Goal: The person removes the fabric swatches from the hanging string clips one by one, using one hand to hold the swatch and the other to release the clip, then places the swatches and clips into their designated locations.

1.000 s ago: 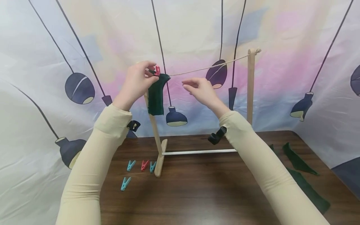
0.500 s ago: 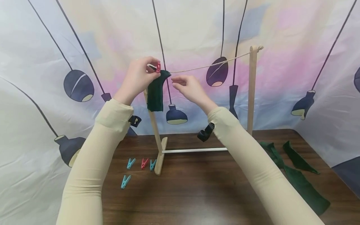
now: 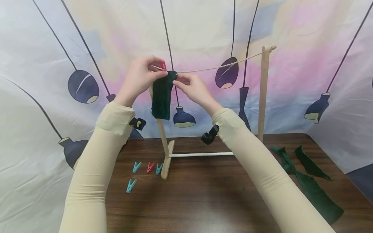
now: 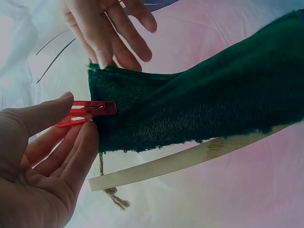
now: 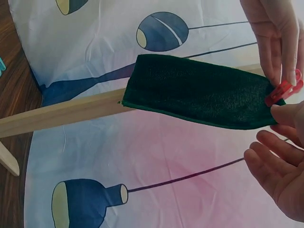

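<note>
A dark green cloth (image 3: 161, 97) hangs from the string line (image 3: 217, 67) near the rack's left post. My left hand (image 3: 141, 76) pinches a red clothespin (image 4: 102, 108) by its handles between thumb and fingers. In the left wrist view the clothespin's tip lies over the cloth's top edge. My right hand (image 3: 196, 89) pinches the cloth's upper right corner, thumb in front and fingers behind, as the right wrist view shows. The part of the line behind the cloth is hidden.
On the brown table (image 3: 198, 194), several blue clothespins (image 3: 131, 186) and a red one (image 3: 150, 167) lie beside the rack's left foot (image 3: 166, 166). More green cloth pieces (image 3: 319, 197) lie at the right. A white bar (image 3: 201, 154) runs low across, and the right wooden post (image 3: 263, 94) stands behind my right arm.
My right hand has come leftward from beside the line and taken hold of the cloth's upper right corner. My left hand stays at the red clothespin throughout.
</note>
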A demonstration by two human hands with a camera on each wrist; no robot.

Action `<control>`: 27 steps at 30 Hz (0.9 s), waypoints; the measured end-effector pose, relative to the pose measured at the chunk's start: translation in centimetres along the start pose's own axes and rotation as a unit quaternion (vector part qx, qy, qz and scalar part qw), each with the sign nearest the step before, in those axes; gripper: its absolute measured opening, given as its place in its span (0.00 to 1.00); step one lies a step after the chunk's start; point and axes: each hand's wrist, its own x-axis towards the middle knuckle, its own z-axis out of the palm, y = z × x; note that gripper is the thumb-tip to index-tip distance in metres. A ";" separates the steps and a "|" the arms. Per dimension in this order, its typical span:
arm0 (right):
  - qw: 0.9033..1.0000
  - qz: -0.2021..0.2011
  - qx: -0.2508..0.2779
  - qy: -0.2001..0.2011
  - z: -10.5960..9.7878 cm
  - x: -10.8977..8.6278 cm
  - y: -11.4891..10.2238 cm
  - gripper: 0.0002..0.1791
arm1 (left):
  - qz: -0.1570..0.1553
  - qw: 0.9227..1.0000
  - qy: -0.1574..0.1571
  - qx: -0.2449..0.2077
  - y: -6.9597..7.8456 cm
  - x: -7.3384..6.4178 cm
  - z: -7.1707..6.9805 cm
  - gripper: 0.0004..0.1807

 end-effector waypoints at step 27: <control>0.997 0.011 0.011 0.070 0.3 -0.3 -1.0 0.16 | 0.042 0.996 0.081 -0.002 -0.2 0.1 1.0 0.19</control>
